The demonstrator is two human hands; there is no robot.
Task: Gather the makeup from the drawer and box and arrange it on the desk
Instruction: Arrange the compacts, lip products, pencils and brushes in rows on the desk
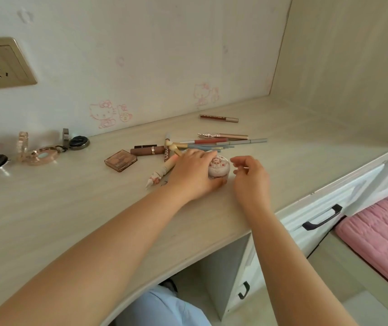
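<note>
Head view, only one on offer. Left hand point(194, 171) wrapped round the side of a small round jar point(219, 166) with a patterned pink-and-white lid, sitting on the desk point(70, 208) just right of frame centre. Right hand point(250, 176) just beside the jar on its right, fingers loosely curled, gripping nothing, maybe brushing the jar but too close to call.

Rest of the makeup piled right behind the hands: bundle of pencils point(223, 142) fanned toward the right, brown lipstick point(147, 151) lying flat, square eyeshadow palette point(120, 160) left of it, pale ornate brush pen point(161, 171) poking out from under the left wrist. Lone lip gloss tube point(219, 118) further back, well apart from the pile. Open rose-gold compact point(38, 151) and a dark compact point(79, 142) over at middle left. White drawer point(322, 215) with a black handle at right, looking closed. No box visible anywhere.

Probably mid-arranging, with the pile not sorted out yet.

Stuff that could go sideways, guessing from the layout:
- left wrist parked over the brush pen, so sliding the jar left could drag or roll the pen toward the near edge
- pencils round and loosely stacked, so one knuckle bump could send them rolling
- jar lid maybe loose, so lifting by the lid alone could drop the base
- open compact standing on its hinge, easy to tip with a careless reach to the left
</note>
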